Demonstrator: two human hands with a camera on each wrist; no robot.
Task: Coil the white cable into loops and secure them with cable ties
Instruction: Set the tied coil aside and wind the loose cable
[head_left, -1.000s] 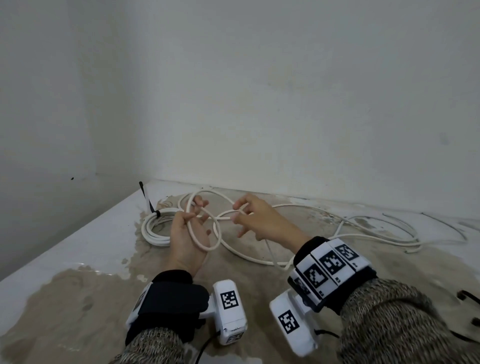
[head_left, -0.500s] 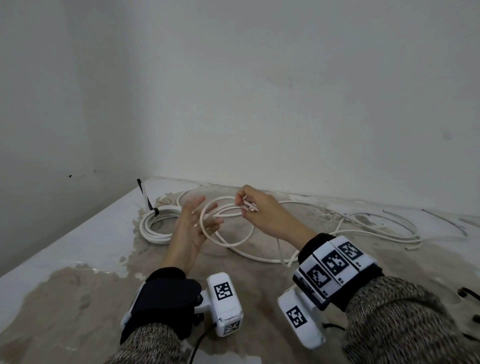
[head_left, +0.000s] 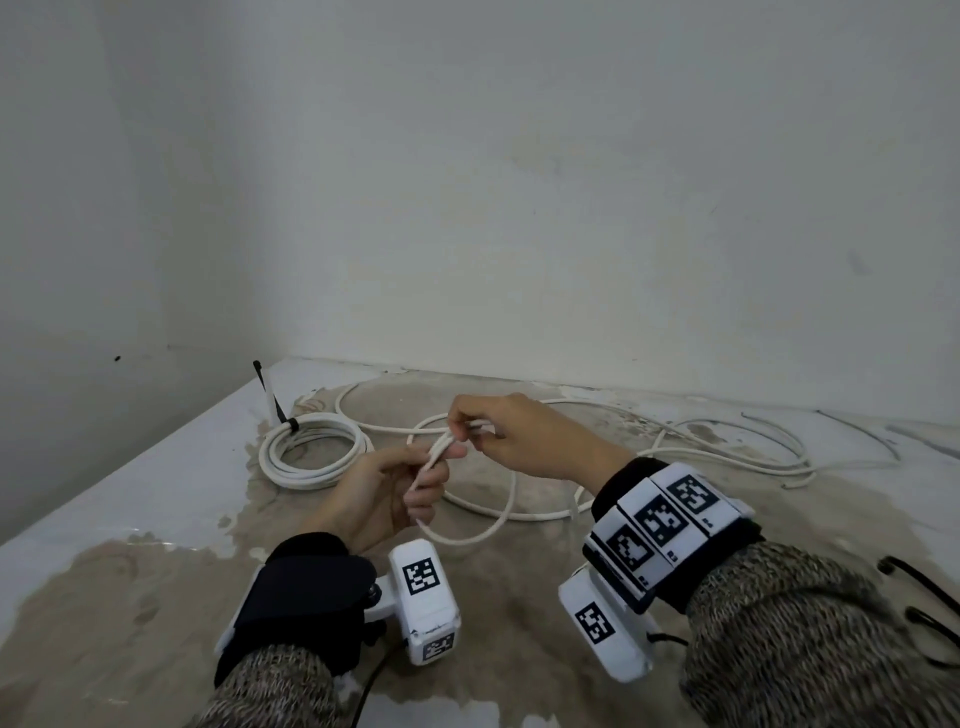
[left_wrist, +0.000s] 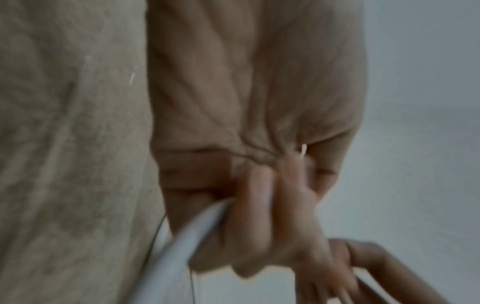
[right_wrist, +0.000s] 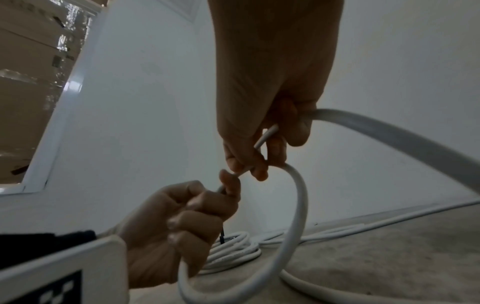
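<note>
A white cable (head_left: 511, 512) lies in loose curves on the worn table (head_left: 156, 499), and one loop of it is lifted between my hands. My left hand (head_left: 431, 470) grips the gathered strands of that loop, fingers curled round them. The loop (right_wrist: 298, 205) hangs below its fist (right_wrist: 182, 216). My right hand (head_left: 467, 431) pinches the same strands just above and beside the left hand, fingertips almost touching it. The blurred left wrist view shows my curled fingers (left_wrist: 259, 216) on the cable (left_wrist: 182, 246). A finished white coil (head_left: 311, 452) bound by a black cable tie (head_left: 280, 413) lies at the left.
More loose cable (head_left: 727, 457) trails to the right across the table. Black cable ties (head_left: 919, 577) lie at the right edge. Walls close in behind and on the left, and the table's left edge (head_left: 104, 483) runs diagonally.
My left hand was open under the loop half a second ago; it now grips the strands. My right hand has brought the cable down and nearer, against the left hand.
</note>
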